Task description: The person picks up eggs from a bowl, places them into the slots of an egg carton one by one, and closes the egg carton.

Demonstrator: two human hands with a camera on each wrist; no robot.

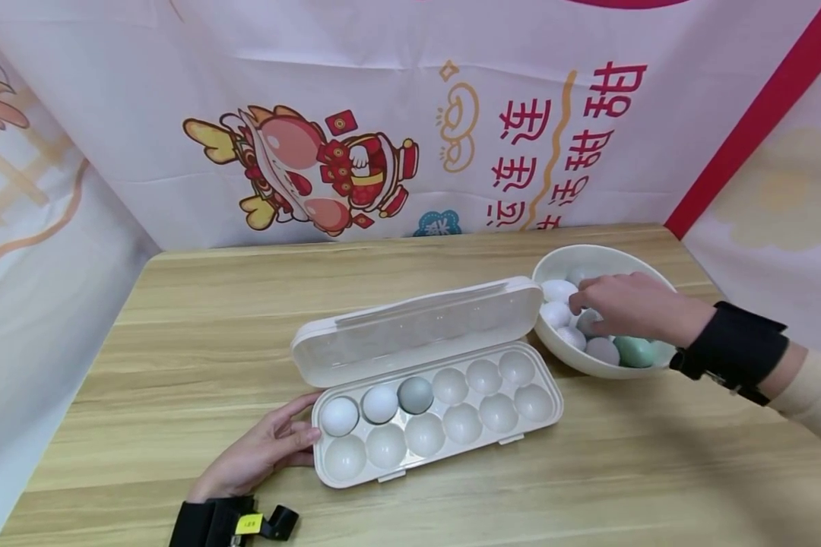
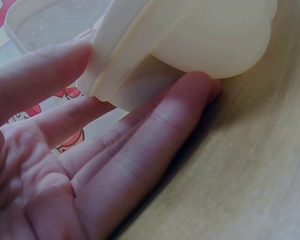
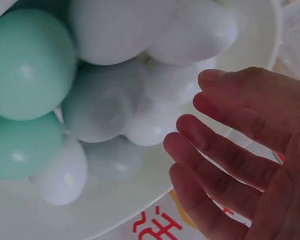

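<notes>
A white plastic egg carton point(image 1: 451, 452) lies on the table with its clear lid point(image 1: 417, 334) raised. My left hand point(image 1: 263, 448) holds the carton's left end, thumb at the rim and fingers beneath, as the left wrist view shows. Two white eggs point(image 1: 380, 403) and one grey egg point(image 1: 416, 395) fill the left cups of the back row; the other cups are bare. Over the white bowl point(image 1: 558, 351), my right hand point(image 1: 632, 304) reaches in. Its fingers point(image 3: 210, 165) are spread beside white, grey and green eggs point(image 3: 30, 65), gripping none in the right wrist view.
The wooden table point(image 1: 198, 342) meets a printed cloth point(image 1: 383, 45) at its back edge. The carton's lid stands close against the bowl's left side. Cloth also hangs along the left and right sides.
</notes>
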